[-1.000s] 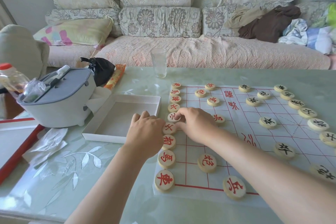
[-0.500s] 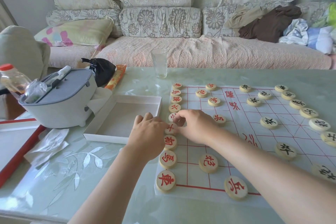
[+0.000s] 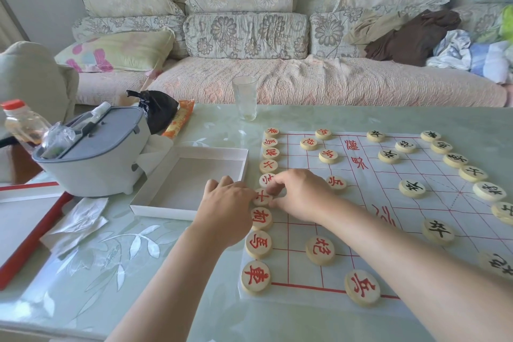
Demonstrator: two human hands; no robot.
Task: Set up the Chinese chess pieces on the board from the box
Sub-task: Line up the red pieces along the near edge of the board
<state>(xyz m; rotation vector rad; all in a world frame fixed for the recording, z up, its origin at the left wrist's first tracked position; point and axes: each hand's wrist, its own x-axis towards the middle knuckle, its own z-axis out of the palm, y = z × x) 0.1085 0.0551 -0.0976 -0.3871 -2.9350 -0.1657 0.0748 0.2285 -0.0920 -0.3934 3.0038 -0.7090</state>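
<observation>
**Both hands meet on one red disc at the board's left edge**

A pale green glass-topped table (image 3: 111, 258) stands before a floral sofa (image 3: 277, 80). On it lies the paper board (image 3: 369, 183), with the white box (image 3: 191, 149) just beside its left edge.

Little has shifted since half a second ago. The right hand (image 3: 302, 194) has slid its fingertips a touch nearer the person, off the fifth disc of the left column and onto the sixth disc (image 3: 261, 198). The left hand (image 3: 226, 203) has closed in on that disc from the other side. Every other piece lies where it lay.

The right hand's curled forefinger and thumb pinch the sixth disc's right rim. The left hand's fingertips reach its left rim, so the two hands nearly meet over it.

Fifteen red pieces (image 3: 258, 244) are in sight, nine in the left column and six further in. Twelve black pieces (image 3: 412, 188) lie on the right half. There is also one drinking glass (image 3: 244, 97), one grey lidded tub (image 3: 91, 153), one red-capped bottle (image 3: 22, 122), one black bag (image 3: 158, 108) and one orange packet (image 3: 179, 119).

Fingers half cover the fifth and sixth discs, so their characters read only in part. The right hand and forearm hide several crossings of the board, and whether a piece lies beneath cannot be told. The frame cuts off two black pieces at the right edge, the lower one blurred. A red-edged flat panel (image 3: 25, 230) is cut off at the left.
</observation>
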